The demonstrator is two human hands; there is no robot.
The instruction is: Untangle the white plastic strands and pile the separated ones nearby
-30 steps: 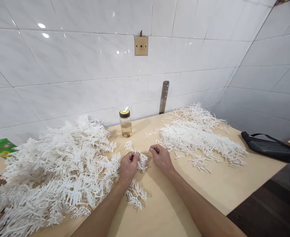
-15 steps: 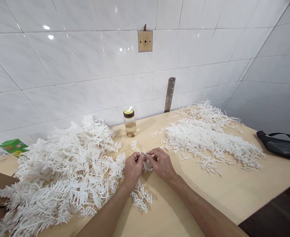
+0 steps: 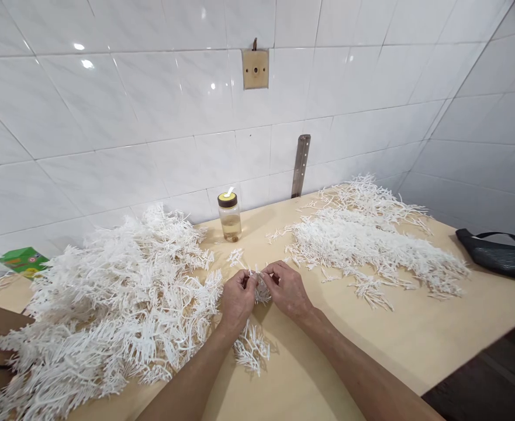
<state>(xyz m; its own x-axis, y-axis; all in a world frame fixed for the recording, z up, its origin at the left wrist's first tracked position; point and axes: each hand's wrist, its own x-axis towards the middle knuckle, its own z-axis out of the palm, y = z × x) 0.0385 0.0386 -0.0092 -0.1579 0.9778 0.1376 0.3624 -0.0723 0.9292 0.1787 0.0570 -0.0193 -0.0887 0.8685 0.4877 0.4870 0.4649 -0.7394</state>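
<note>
My left hand (image 3: 238, 296) is closed, thumb and fingers pinching a small white branched plastic sprig (image 3: 262, 290). Facing it, my right hand (image 3: 287, 289) also pinches at the sprig, its fingertips almost meeting the left ones. Part of the sprig hangs between the two hands, while the fingers hide the exact point of hold. Another loose white sprig (image 3: 252, 349) lies on the table just below my left wrist. A smaller white piece (image 3: 235, 257) shows beyond my left fingertips.
A large heap of white sprigs (image 3: 121, 298) covers the left side, a flatter heap (image 3: 362, 240) the right. A jar of liquid (image 3: 231, 225) with a dark-rimmed yellow lid stands near the tiled wall. A metal strip (image 3: 301, 166) leans there. A black bag (image 3: 498, 254) lies far right.
My hands stay nearly in place, fingertips still together on the sprig, with a slight shift of the fingers. The whole view has moved a little.
</note>
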